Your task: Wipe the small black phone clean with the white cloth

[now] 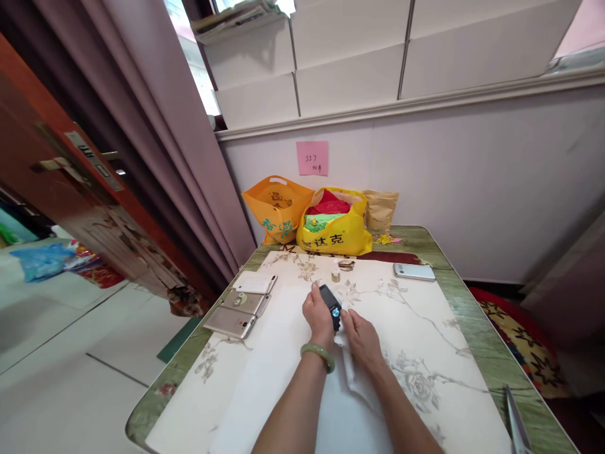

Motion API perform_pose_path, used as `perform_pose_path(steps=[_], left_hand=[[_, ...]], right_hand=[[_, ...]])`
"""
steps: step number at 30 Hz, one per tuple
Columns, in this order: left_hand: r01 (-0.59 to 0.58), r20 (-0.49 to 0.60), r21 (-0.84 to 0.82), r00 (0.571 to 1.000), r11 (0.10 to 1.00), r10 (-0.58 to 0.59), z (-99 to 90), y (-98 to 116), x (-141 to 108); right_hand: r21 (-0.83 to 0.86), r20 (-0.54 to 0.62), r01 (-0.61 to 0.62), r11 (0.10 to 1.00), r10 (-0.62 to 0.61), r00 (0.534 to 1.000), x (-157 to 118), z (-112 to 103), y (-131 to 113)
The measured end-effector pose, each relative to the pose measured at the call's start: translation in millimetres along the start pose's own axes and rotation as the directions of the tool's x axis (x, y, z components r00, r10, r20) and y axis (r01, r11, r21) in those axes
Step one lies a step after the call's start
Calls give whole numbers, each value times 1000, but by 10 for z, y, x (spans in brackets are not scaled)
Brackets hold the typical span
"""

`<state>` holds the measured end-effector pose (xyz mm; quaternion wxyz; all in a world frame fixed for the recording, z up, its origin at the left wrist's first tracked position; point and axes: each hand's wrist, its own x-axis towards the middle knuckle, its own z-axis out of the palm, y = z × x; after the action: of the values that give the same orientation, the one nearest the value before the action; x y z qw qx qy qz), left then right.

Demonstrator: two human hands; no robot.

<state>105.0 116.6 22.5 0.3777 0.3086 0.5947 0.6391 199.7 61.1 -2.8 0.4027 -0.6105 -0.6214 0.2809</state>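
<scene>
My left hand (317,314), with a green bangle on its wrist, grips a small black phone (330,302) held above the table. My right hand (360,337) presses a white cloth (350,369) against the lower end of that phone. Both hands meet over the white floral table cover (416,328), near the middle of the table.
Three phones (241,306) lie in a row at the table's left edge, another phone (414,272) at the far right. An orange bag (278,208), a yellow bag (335,224) and a brown pouch (380,211) stand against the wall. A small bottle (335,272) stands behind my hands.
</scene>
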Motion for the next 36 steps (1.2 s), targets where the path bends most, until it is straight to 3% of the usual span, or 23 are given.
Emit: perform_pose_path(steps=[3, 6, 8, 11, 13, 15, 16, 17, 18, 20, 23, 25, 28, 32, 34, 36], left_hand=[[12, -24, -41, 1000, 999, -13, -22, 36, -92], [30, 206, -56, 978, 998, -18, -171, 102, -214], [35, 393, -13, 919, 999, -27, -346, 160, -272], [117, 597, 112, 786, 987, -161, -640, 288, -282], [113, 719, 287, 630, 951, -292, -791, 402, -248], [38, 794, 430, 460, 902, -398, -864, 516, -209], [-10, 808, 475, 401, 880, -432, -868, 563, -194], [-53, 811, 510, 362, 859, -459, -851, 596, -186], [-86, 806, 532, 356, 843, -473, -818, 612, -184], [-133, 788, 544, 419, 829, -450, -719, 587, -204], [-143, 773, 404, 582, 903, -253, -564, 435, -275], [-108, 726, 341, 662, 934, -189, -489, 317, -334], [-98, 631, 340, 761, 935, -150, -405, 214, -421], [-221, 413, 461, 911, 859, 12, -290, 230, -487], [-258, 300, 523, 948, 812, 108, -249, 233, -479], [-281, 244, 534, 954, 798, 172, -243, 189, -450]], right_hand=[[112, -72, -30, 993, 38, 997, -20, 1, -8], [279, -170, -73, 958, 123, 978, -11, -23, 7], [383, -200, -89, 920, 176, 964, 14, -51, 25], [502, -194, -82, 861, 205, 959, 51, -90, 37], [556, -154, -77, 828, 193, 969, 60, -106, 23], [583, -98, -80, 808, 167, 981, 56, -114, -7], [589, -72, -81, 804, 152, 986, 51, -115, -25], [594, -47, -80, 801, 134, 990, 46, -116, -41], [597, -25, -78, 799, 116, 993, 42, -117, -56], [596, -11, -64, 801, 88, 996, 38, -122, -74], [552, -59, -40, 833, 87, 995, 45, -132, -72], [512, -96, -41, 858, 104, 990, 49, -130, -55], [470, -117, -87, 878, 160, 980, 35, -97, -33], [418, -86, -107, 902, 157, 984, -17, -8, -31], [368, -42, -80, 926, 102, 994, -38, 31, -30], [317, -12, -45, 947, 52, 999, -46, 53, -24]])
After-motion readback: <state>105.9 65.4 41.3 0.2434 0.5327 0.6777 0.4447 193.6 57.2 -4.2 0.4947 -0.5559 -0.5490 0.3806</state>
